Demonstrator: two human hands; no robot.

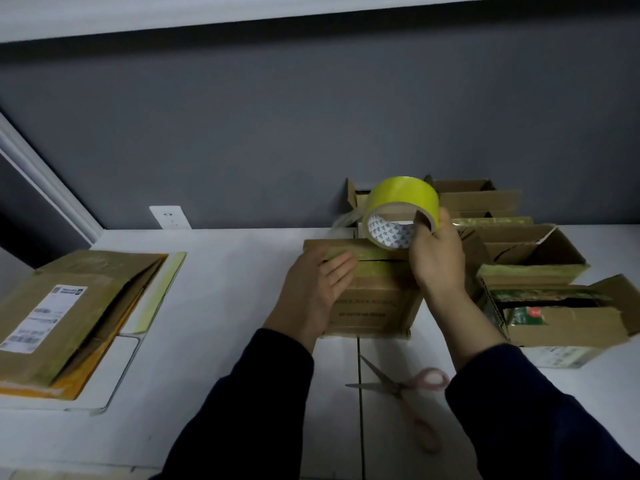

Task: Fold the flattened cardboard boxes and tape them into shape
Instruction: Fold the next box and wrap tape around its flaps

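Observation:
A small folded cardboard box (374, 306) stands on the white table in front of me, its top flaps closed with a dark slit between them. My left hand (317, 289) lies flat on the box's top left, fingers spread over the flap. My right hand (438, 251) grips a yellow-green tape roll (403, 199) just above the box's far right edge, with the thumb inside the core. A stack of flattened cardboard boxes (69, 317) lies at the left.
Pink-handled scissors (405, 389) lie open on the table near my right forearm. Several assembled open boxes (530, 251) crowd the right side against the grey wall. A wall socket (169, 216) sits at the table's back edge.

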